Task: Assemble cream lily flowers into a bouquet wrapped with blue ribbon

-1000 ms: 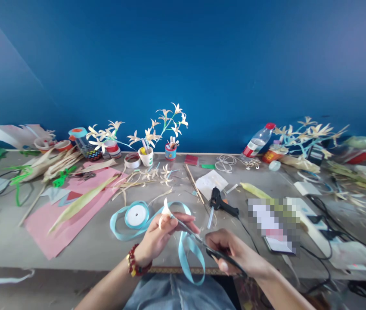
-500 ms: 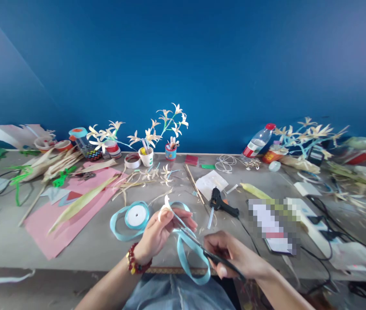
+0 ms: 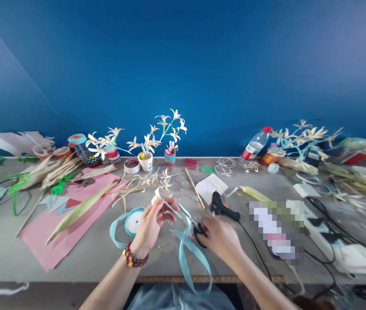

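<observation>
My left hand [image 3: 150,227] is closed, thumb against fingers, on a small handmade flower [image 3: 156,196] with pale petals. Its thin light-blue stem [image 3: 172,208] points to the right. Black-handled scissors [image 3: 200,236] are in my right hand [image 3: 223,237], their blades toward the upper left and partly behind ribbon. A loop of light-blue ribbon [image 3: 185,262] hangs beside the scissors over the table's front edge. Partly hidden behind my left hand lies the ribbon spool [image 3: 132,223], with a loose loop at its left.
A black glue gun [image 3: 224,207] rests just beyond my right hand, its cord running to the front. Pink paper [image 3: 42,245] with a long husk [image 3: 81,211] lies at left. A blurred-out phone [image 3: 275,232] and a power strip [image 3: 315,241] are at right. Flowers in cups [image 3: 145,162] stand along the wall.
The scissors have moved up and away from my lap, and the ribbon loop has come apart from the flower stem. My left hand has shifted slightly left and up with the flower.
</observation>
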